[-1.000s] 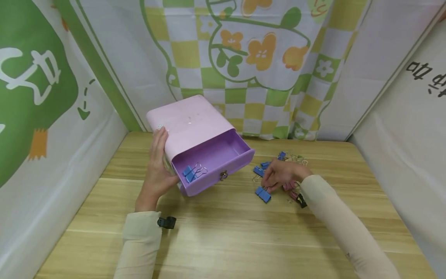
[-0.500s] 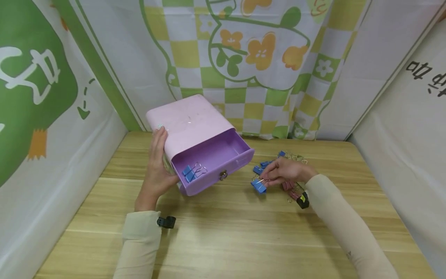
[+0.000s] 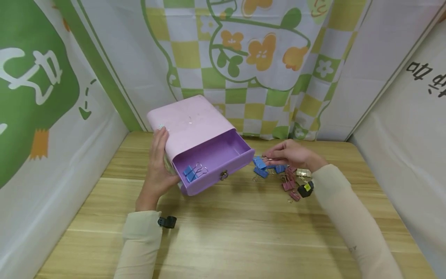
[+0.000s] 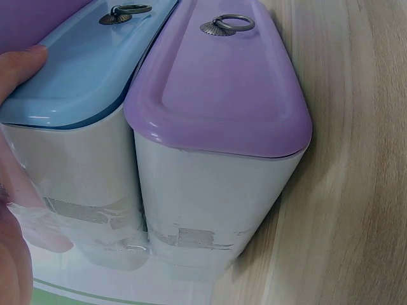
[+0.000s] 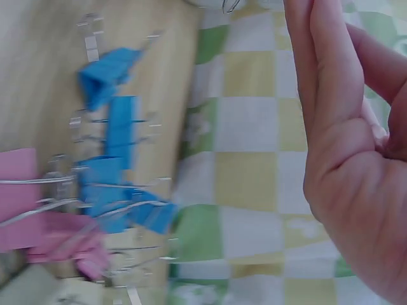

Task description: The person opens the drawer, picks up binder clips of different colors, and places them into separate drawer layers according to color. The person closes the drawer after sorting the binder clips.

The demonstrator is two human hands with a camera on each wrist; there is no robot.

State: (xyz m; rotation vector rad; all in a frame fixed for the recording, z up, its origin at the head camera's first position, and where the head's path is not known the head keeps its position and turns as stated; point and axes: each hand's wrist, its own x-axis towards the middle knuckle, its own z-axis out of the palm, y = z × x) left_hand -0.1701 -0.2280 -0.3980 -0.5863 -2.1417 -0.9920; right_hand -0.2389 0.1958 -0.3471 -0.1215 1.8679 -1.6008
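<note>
A storage box (image 3: 191,122) with a pale pink shell stands at the left, its purple top drawer (image 3: 237,157) pulled out. In that drawer lies a blue binder clip (image 3: 190,173) with wire handles. My left hand (image 3: 155,172) grips the box's left side, fingertips by the top edge and thumb (image 4: 22,67) on the blue drawer front (image 4: 82,76). My right hand (image 3: 294,153) pinches another blue binder clip (image 3: 259,162) by its wire handles, just right of the open drawer. The right wrist view shows more blue clips (image 5: 119,130) to the left of the hand.
Below the hand, blue, pink (image 3: 287,184) and gold-toned binder clips (image 3: 304,173) lie in a pile on the wooden table (image 3: 226,240). A lower purple drawer (image 4: 229,89) is closed. A checkered curtain (image 3: 244,97) hangs behind the table.
My right hand has lifted a blue binder clip off the pile and moved it away from me, up beside the drawer. My left hand and the box stay in place.
</note>
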